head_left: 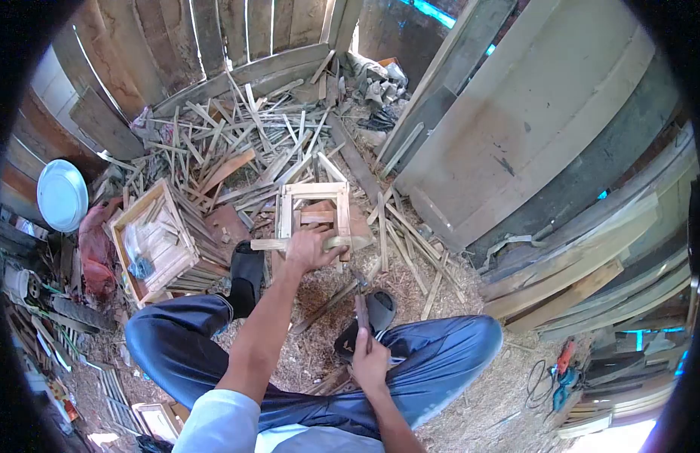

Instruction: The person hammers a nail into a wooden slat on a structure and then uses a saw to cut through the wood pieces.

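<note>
Two grips: left hand (311, 250) clasps wooden strip (268, 244); right hand (371, 365) clenches hammer-like tool (362, 311), head indistinct.

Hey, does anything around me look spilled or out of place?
Thin pale wooden sticks lie jumbled at all angles before the brown plank wall, more tumbled than stacked. A red-and-teal corded tool also lies loose on the tan shavings-covered floor.

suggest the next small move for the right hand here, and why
Probably lift the hammer toward the wooden frame: the right hand grips its handle but holds it short of the frame, while the left hand rests on the frame's near end, seemingly steadying it.
</note>
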`<control>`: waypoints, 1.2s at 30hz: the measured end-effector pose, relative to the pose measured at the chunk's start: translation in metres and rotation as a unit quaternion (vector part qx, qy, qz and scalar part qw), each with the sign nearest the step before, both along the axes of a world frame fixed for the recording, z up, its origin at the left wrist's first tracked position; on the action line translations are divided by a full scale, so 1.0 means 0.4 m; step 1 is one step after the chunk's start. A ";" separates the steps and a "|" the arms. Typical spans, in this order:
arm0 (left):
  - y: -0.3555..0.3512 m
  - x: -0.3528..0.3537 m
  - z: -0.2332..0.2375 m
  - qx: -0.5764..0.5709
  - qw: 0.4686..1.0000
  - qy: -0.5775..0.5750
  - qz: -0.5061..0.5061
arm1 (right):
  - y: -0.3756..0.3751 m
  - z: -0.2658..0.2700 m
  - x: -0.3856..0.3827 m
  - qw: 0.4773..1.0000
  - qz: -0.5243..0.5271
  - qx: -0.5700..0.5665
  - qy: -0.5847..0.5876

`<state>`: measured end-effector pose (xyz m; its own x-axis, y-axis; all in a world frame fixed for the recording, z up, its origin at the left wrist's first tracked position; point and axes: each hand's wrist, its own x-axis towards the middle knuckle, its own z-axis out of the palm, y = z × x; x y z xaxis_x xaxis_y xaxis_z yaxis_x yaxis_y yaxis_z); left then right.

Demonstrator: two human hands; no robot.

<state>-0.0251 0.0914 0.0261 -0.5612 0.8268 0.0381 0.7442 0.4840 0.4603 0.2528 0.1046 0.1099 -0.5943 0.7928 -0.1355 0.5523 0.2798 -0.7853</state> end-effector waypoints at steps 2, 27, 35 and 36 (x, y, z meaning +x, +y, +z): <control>0.005 0.007 0.002 0.021 0.999 0.025 0.003 | 0.011 -0.034 -0.055 1.000 0.001 -0.006 0.014; 0.018 -0.014 0.002 0.003 1.000 -0.005 -0.017 | 0.028 -0.041 -0.086 0.999 0.012 -0.032 -0.014; 0.018 -0.024 -0.008 0.044 0.998 0.043 -0.029 | 0.002 -0.063 0.004 0.993 0.059 0.066 0.079; 0.017 -0.014 -0.017 0.055 0.998 0.036 -0.014 | 0.009 -0.051 -0.007 0.995 0.044 0.054 0.074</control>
<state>-0.0308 0.0982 0.0192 -0.5299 0.8313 0.1678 0.7899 0.4119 0.4544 0.2498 0.1083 0.0896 -0.6694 0.7418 0.0412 0.4026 0.4088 -0.8190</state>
